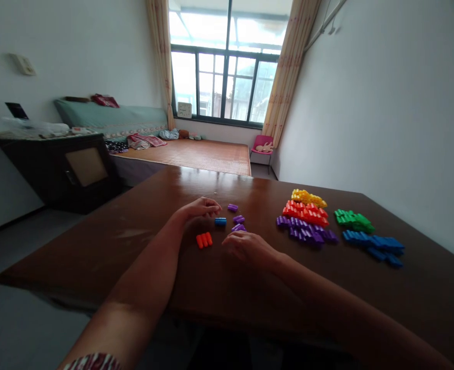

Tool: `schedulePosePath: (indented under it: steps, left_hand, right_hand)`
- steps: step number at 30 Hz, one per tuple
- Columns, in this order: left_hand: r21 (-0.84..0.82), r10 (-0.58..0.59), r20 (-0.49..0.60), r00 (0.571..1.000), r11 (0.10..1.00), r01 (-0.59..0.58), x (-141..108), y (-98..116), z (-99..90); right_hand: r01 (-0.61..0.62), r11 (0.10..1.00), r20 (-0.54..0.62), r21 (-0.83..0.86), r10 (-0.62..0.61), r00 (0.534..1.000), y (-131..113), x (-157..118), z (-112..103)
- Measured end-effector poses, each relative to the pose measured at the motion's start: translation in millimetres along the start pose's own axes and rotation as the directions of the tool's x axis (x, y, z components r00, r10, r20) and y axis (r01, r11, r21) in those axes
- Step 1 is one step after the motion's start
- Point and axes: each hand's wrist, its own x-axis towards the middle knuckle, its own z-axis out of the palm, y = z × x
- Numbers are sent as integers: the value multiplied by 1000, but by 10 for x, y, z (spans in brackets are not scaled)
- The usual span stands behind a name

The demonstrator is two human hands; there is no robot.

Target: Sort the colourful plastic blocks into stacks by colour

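Observation:
Near the middle of a dark brown table, my left hand hovers with its fingers curled together; whatever they may hold is hidden. Just below its fingertips lies a blue plastic piece. A row of orange pieces sits closer to me. My right hand is closed, fingers bent down, and I cannot make out what is inside it. Against its knuckles, as seen from here, appear small purple pieces, partly covered by the hand. Beyond them are another purple piece and a farther purple one.
Sorted by colour on the right are yellow pieces, orange-red pieces, purple pieces, green pieces and blue pieces. Past the table stand a bed, a pink chair and a dark cabinet.

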Motion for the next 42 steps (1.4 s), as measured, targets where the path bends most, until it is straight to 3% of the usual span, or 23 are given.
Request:
schedulePosePath:
  steps: [2, 4, 7, 11, 15, 18, 21, 23, 24, 25, 27, 29, 30, 31, 33, 38, 42]
  left_hand:
    - [56, -54, 167, 984, 997, 45, -148, 173, -108]
    - [79, -118, 248, 962, 992, 102, -265, 295, -180]
    - [83, -220, 209, 953, 975, 207, -342, 319, -161]
    - [114, -231, 93, 969, 969, 220, -424, 207, 27]
    - [240, -345, 174, 922, 923, 300, -632, 274, 96]
    - [289, -269, 103, 957, 929, 230, -640, 509, 81]
    - [260, -96, 26, 995, 962, 86, -323, 840, 260]
    - [210, 14, -40, 999, 978, -6, 61, 1042, 547]
    - [200, 51, -74, 996, 979, -35, 285, 1122, 730]
    - [190, 84, -124, 989, 980, -59, 517, 1184, 930]
    - [194, 103, -145, 984, 978, -74, 970, 1260, 1339]
    - [310, 51, -181, 982, 951, 8, 1359, 1283, 1705]
    - [343, 34, -186, 982, 939, 32, 1522, 1281, 1856]
    - [366, 24, -188, 982, 930, 47, 1662, 1273, 1983]
    - [410, 10, -205, 979, 909, 77, 1885, 1245, 2168]
    - [489, -23, -253, 967, 859, 149, 2174, 1165, 2391]
    - [513, 3, -293, 956, 844, 155, 2169, 1182, 2371]
  right_hand:
    - [-32, 998, -10, 45, 32, 999, 66, -197, -46]
    - [-67, 992, -28, 107, 70, 997, 148, -365, -78]
    - [-109, 974, -57, 196, 122, 991, 268, -494, -99]
    - [-93, 970, -99, 227, 118, 988, 429, -534, -68]
    - [-82, 979, -167, 189, 114, 979, 564, -618, -21]
    - [-107, 991, -178, 86, 120, 977, 620, -701, -76]
    - [-195, 981, -247, -16, 185, 951, 710, -789, -288]
    - [-340, 940, -414, -13, 304, 858, 858, -879, -509]
    - [-423, 906, -519, 18, 371, 770, 965, -942, -629]
    - [-494, 866, -618, 75, 429, 658, 1089, -1015, -745]
    - [-570, 785, -767, 243, 515, 382, 1360, -1181, -937]
    - [-560, 715, -815, 419, 568, 116, 1605, -1338, -1044]
    - [-539, 688, -809, 485, 587, 22, 1702, -1399, -1063]
    - [-522, 668, -797, 530, 602, -40, 1779, -1442, -1063]
    - [-504, 653, -779, 566, 623, -68, 1875, -1477, -1027]
    - [-507, 674, -766, 537, 641, 40, 1882, -1400, -956]
    - [-517, 689, -772, 507, 630, 82, 1785, -1364, -966]
